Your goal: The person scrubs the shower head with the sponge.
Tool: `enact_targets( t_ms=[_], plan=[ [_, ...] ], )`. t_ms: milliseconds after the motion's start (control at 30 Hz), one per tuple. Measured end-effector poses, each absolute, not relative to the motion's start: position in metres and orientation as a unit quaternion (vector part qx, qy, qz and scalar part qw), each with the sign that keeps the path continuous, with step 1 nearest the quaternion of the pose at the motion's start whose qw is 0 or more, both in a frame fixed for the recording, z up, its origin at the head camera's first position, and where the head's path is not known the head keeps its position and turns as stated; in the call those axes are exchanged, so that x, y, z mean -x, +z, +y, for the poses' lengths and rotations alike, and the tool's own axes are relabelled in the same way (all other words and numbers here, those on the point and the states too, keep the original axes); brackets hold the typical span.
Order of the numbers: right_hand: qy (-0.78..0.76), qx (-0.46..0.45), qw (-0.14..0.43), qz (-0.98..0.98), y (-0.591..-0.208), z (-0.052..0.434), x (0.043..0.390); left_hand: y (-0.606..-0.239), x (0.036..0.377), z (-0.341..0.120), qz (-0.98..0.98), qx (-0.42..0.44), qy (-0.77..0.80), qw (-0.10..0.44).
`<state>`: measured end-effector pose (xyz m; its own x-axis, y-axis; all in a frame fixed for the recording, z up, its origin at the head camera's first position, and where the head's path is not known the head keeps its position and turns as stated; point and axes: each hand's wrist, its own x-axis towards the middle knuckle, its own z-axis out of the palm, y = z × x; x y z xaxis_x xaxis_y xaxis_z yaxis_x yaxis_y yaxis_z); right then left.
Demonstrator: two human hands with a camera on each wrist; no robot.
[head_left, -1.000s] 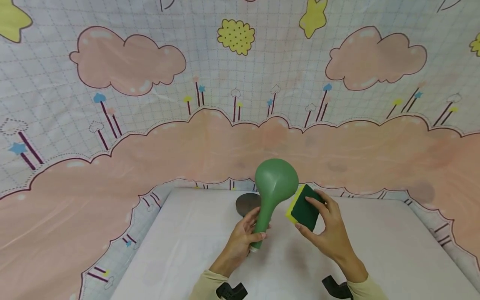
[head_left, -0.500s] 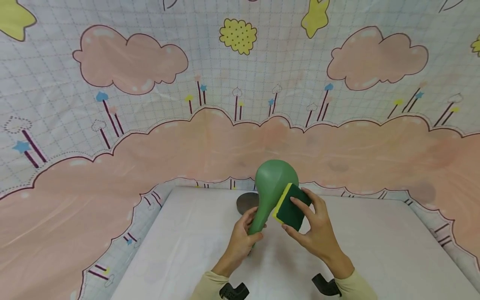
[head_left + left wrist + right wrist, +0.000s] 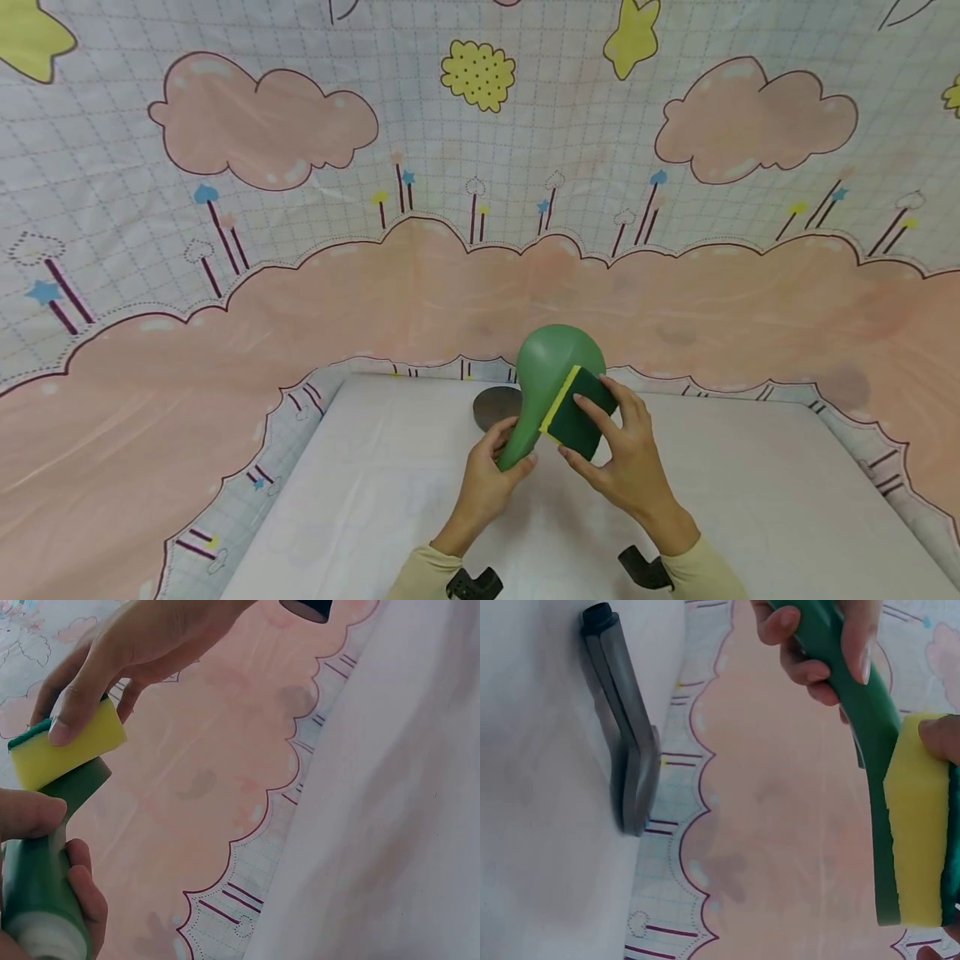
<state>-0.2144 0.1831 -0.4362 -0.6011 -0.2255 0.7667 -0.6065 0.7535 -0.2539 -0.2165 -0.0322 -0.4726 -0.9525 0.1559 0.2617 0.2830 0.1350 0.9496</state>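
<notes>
My left hand (image 3: 482,485) grips the handle of a green shower head (image 3: 557,354), its round head pointing up and away. A white end shows at the bottom of the handle in the left wrist view. My right hand (image 3: 637,471) holds a sponge (image 3: 579,421), yellow on one side and dark green on the other, between thumb and fingers. In the right wrist view, the sponge's yellow side (image 3: 919,832) lies against the green head. The left wrist view also has the sponge (image 3: 71,754) touching the shower head beyond the left thumb.
A dark grey shower head (image 3: 493,408) lies on the white table (image 3: 360,483) behind my left hand; its threaded end shows in the right wrist view. A printed cloth with clouds and stars (image 3: 420,300) hangs behind the table.
My right hand has moved left, bringing the sponge from beside the green shower head onto it. The shower head's handle end has tipped out of sight behind the left hand.
</notes>
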Motion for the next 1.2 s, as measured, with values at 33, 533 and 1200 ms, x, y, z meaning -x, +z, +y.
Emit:
enact_targets(
  t_ms=[33, 533, 1200],
  plan=[
    [0.252, -0.243, 0.375, -0.858, -0.437, 0.183, 0.214, -0.473, 0.216, -0.032, -0.753, 0.147, -0.639, 0.051],
    [0.223, -0.27, 0.386, -0.853, -0.44, 0.174, 0.21, -0.472, 0.216, -0.04, -0.77, 0.144, -0.616, 0.076],
    [0.252, -0.236, 0.394, -0.852, -0.434, 0.196, 0.214, -0.474, 0.213, -0.051, -0.759, 0.159, -0.627, 0.08]
  ],
)
